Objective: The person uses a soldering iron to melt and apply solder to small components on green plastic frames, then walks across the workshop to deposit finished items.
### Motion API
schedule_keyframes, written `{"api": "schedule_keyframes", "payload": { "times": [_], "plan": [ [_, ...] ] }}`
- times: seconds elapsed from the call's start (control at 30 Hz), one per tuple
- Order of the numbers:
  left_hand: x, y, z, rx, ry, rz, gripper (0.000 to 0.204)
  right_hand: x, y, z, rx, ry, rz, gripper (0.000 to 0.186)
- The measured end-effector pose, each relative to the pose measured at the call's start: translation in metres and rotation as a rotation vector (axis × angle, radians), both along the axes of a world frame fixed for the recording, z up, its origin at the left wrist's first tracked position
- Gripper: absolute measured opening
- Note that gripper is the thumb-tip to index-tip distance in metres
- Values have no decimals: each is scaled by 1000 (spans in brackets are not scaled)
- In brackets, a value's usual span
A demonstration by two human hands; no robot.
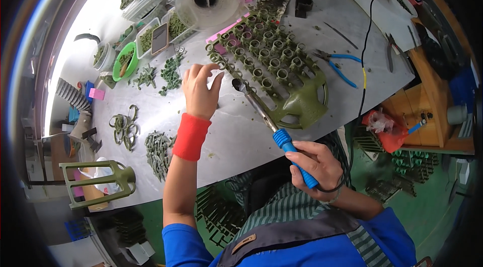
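Note:
My right hand (319,169) is closed round the blue handle of a soldering iron (265,116), its cord trailing past my wrist. The iron's dark, broad tip meets the left side of an olive-green rack (304,101) bearing rows of small ring-shaped pieces (276,45). My left hand (202,91), below a red wristband (191,137), is at the rack's left edge. Its thumb and forefinger are curled together in a pinch beside the rings. Whatever lies between those fingertips is too small to make out.
Left of my hand lie piles of green pieces (158,154) and loose green loops (124,127). Tubs, a green bowl (125,61) and a phone (160,39) stand behind. Blue-handled pliers (342,68) lie right of the rack; a black cable (366,60) crosses there. An olive frame (100,184) sits front left.

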State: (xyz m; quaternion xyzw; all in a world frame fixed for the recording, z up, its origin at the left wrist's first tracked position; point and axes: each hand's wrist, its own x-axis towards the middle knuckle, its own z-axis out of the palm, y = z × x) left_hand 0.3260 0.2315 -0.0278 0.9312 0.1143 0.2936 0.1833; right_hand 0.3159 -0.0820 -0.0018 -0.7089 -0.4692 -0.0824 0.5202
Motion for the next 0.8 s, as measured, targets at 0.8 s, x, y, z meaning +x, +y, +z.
{"api": "schedule_keyframes", "payload": {
  "times": [0.8],
  "plan": [
    [11,15,6,176,19,-9,4,10,36,-9,66,57,-16,30]
  ]
}}
